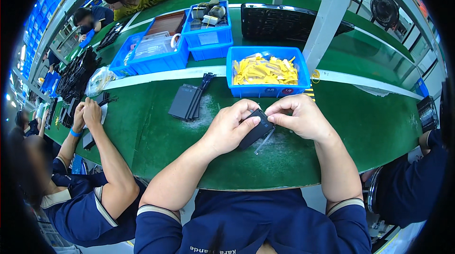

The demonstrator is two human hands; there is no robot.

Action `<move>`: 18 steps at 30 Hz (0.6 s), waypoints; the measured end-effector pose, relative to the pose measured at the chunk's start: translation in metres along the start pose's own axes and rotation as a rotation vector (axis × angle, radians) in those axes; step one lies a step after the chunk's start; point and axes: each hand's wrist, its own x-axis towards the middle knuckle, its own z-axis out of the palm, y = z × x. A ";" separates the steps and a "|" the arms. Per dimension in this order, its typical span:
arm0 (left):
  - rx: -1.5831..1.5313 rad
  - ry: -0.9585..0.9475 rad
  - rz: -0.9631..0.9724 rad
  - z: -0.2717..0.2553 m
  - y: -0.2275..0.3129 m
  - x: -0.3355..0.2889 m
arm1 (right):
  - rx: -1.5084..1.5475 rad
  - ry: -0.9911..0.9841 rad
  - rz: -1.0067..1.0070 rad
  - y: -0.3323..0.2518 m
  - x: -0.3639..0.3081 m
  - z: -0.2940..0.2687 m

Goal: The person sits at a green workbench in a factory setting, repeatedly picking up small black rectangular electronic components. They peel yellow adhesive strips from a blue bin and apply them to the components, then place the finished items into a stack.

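Black case (255, 133) in left hand (231, 124), right hand (301, 115) at corner

The light is bright and even; lamps (22, 51) glare at the far left, and the table (156, 147) looks curved.

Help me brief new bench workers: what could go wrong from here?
The left hand grips the black case, which could slip while the right hand works at its corner. The thin pale strip sticking out beside it might snag. The fanned pile of black pieces could slide if the left hand bumps it.
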 end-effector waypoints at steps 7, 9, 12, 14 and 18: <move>0.030 0.048 0.065 0.004 -0.004 0.000 | -0.050 -0.045 0.017 0.000 0.004 -0.002; 0.038 0.046 0.058 0.004 -0.001 0.000 | -0.073 -0.057 -0.012 0.001 0.005 -0.002; 0.075 0.002 0.007 0.002 0.002 0.000 | -0.109 -0.051 -0.054 0.001 0.006 0.000; 0.093 -0.021 -0.019 0.001 0.003 0.000 | -0.128 -0.047 -0.063 0.002 0.005 0.001; 0.094 -0.019 -0.019 0.004 0.005 -0.002 | -0.163 -0.035 -0.127 0.007 0.005 0.004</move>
